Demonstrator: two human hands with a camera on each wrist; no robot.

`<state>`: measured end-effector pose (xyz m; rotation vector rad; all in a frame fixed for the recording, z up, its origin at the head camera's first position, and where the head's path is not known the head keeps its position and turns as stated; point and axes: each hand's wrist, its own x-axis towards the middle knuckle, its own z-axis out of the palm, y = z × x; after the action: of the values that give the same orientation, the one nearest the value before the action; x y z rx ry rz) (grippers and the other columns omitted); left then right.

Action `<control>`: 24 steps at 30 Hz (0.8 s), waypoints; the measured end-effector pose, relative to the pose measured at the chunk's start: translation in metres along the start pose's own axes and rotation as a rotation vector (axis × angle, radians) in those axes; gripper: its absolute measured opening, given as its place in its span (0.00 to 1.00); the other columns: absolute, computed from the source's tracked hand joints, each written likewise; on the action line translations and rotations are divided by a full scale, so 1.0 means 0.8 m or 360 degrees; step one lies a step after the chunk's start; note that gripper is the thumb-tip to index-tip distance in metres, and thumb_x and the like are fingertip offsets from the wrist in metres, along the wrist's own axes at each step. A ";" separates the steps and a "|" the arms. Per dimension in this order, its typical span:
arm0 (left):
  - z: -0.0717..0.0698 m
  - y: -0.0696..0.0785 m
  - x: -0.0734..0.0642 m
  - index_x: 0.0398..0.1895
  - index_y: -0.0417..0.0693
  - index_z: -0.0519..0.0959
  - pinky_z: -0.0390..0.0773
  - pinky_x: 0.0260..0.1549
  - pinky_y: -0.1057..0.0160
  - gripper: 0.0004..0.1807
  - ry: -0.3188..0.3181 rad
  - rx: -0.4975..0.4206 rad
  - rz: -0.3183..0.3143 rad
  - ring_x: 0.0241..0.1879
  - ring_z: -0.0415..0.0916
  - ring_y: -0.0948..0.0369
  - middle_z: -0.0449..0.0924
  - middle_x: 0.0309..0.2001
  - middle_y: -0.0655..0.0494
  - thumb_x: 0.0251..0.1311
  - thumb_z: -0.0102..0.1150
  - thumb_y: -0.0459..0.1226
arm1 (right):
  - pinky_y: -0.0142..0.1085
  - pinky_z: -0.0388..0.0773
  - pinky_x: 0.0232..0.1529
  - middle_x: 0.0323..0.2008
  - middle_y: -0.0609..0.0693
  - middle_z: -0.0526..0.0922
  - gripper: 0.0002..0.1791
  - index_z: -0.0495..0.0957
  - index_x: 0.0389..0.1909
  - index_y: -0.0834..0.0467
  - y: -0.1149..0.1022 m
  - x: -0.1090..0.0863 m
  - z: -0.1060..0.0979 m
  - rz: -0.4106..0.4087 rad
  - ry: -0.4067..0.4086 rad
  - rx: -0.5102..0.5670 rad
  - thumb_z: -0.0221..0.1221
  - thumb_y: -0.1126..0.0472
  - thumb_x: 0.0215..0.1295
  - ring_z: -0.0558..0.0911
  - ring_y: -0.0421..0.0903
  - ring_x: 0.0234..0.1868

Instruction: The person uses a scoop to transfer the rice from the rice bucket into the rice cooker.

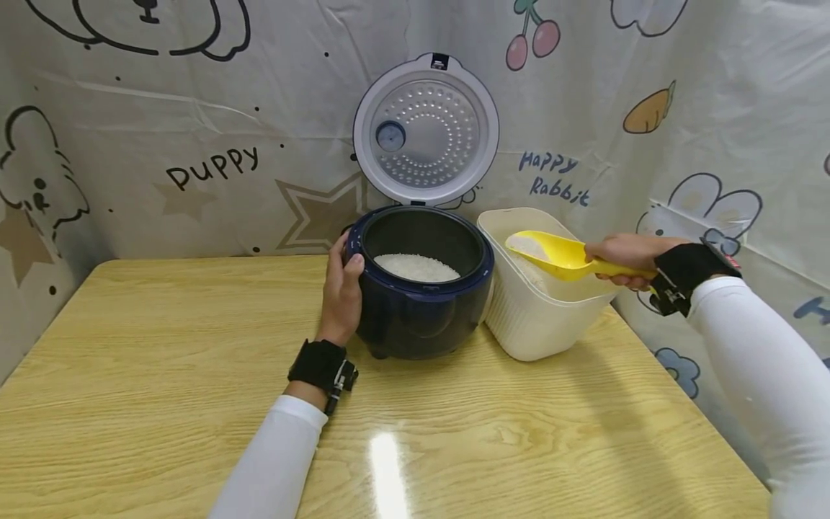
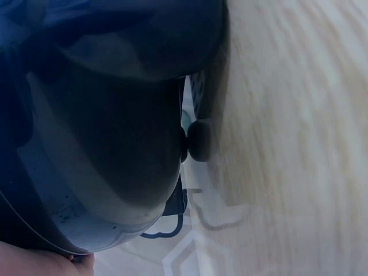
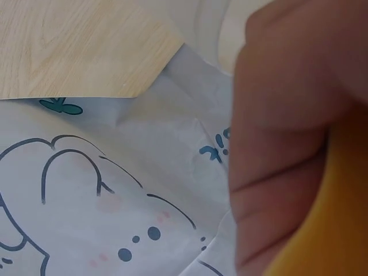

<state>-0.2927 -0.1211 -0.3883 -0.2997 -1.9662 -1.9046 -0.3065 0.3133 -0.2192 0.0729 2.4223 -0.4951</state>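
A dark blue rice cooker (image 1: 424, 324) stands on the table with its lid (image 1: 447, 137) raised; white rice (image 1: 416, 268) lies in its pot. My left hand (image 1: 341, 295) holds the cooker's left side near the rim, thumb toward the front; the left wrist view shows the cooker's body (image 2: 103, 149) close up. To the right, my right hand (image 1: 625, 259) grips the handle of a yellow scoop (image 1: 567, 258) with rice in its tip. The scoop is above a cream ribbed bin (image 1: 534, 328), which has rice inside. In the right wrist view, curled fingers (image 3: 276, 161) show beside the blurred yellow scoop.
Wood-grain table (image 1: 162, 375) lies under everything, its right edge running just past the bin. Behind hangs a pale curtain (image 1: 292, 94) printed with cartoons and words. The raised lid stands close to the curtain, and the bin stands right beside the cooker.
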 end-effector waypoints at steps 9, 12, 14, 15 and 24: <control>-0.001 0.001 0.002 0.81 0.54 0.56 0.60 0.77 0.47 0.41 0.0004 -0.0008 0.0015 0.74 0.62 0.53 0.62 0.78 0.47 0.65 0.42 0.57 | 0.30 0.68 0.21 0.17 0.41 0.68 0.22 0.71 0.33 0.54 -0.014 -0.017 -0.009 0.0010 0.0027 0.0074 0.38 0.43 0.77 0.68 0.40 0.16; -0.001 0.001 0.002 0.81 0.55 0.56 0.59 0.77 0.47 0.41 0.0005 -0.0007 0.0010 0.74 0.62 0.54 0.62 0.78 0.48 0.65 0.42 0.57 | 0.30 0.68 0.21 0.16 0.41 0.68 0.22 0.71 0.33 0.53 -0.025 -0.022 -0.013 -0.0009 0.0047 0.0043 0.38 0.42 0.77 0.67 0.39 0.15; -0.001 0.001 0.003 0.81 0.55 0.56 0.59 0.77 0.47 0.42 0.0002 -0.0008 0.0008 0.74 0.62 0.54 0.61 0.79 0.48 0.65 0.42 0.58 | 0.30 0.69 0.21 0.17 0.41 0.69 0.23 0.71 0.33 0.53 -0.034 -0.024 -0.014 -0.0024 0.0066 0.0031 0.37 0.42 0.77 0.68 0.39 0.15; -0.001 0.001 0.003 0.81 0.55 0.56 0.59 0.78 0.47 0.42 0.0002 -0.0009 0.0008 0.74 0.62 0.54 0.61 0.79 0.48 0.65 0.42 0.58 | 0.31 0.69 0.21 0.17 0.41 0.69 0.22 0.71 0.34 0.52 -0.038 -0.026 -0.015 -0.0030 0.0074 0.0025 0.38 0.42 0.77 0.68 0.40 0.16; -0.001 0.000 0.000 0.81 0.55 0.56 0.59 0.77 0.47 0.41 -0.0014 -0.0025 0.0011 0.74 0.61 0.53 0.61 0.79 0.47 0.65 0.42 0.57 | 0.31 0.67 0.21 0.18 0.41 0.69 0.23 0.73 0.34 0.52 -0.082 -0.036 -0.016 -0.0119 0.0105 -0.0058 0.39 0.41 0.78 0.68 0.41 0.17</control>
<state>-0.2929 -0.1216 -0.3884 -0.3191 -1.9546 -1.9184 -0.3027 0.2589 -0.1704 -0.0178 2.5050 -0.4888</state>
